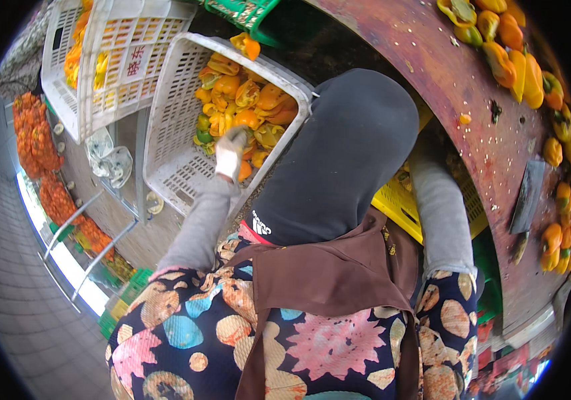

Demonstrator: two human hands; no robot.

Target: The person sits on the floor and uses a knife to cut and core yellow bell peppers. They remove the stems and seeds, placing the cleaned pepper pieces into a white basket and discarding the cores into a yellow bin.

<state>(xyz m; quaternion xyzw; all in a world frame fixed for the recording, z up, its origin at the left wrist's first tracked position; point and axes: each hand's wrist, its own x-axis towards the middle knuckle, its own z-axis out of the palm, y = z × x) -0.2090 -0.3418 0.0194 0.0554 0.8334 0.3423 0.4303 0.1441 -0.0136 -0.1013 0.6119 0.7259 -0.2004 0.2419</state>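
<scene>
My left hand [231, 150], in a pale work glove, reaches into a white perforated plastic crate [161, 145] on my left. Its fingertips are over a heap of cut-open yellow and orange bell peppers [248, 95], some partly green. The fingers are blurred, and I cannot make out whether they hold a pepper. My right hand is out of view. The grey-sleeved right forearm [438, 205] goes down beside my raised knee, over a yellow plastic crate [401, 212] under the table edge. Pepper pieces show in part inside that crate.
A reddish stained table [465, 125] curves along my right, scattered with seeds. On it lie a cleaver [528, 197] and whole peppers [533, 80] along the far side. Another white crate [130, 65] with peppers stands left. Orange-filled net sacks [38, 135] lie beyond a metal frame [105, 245].
</scene>
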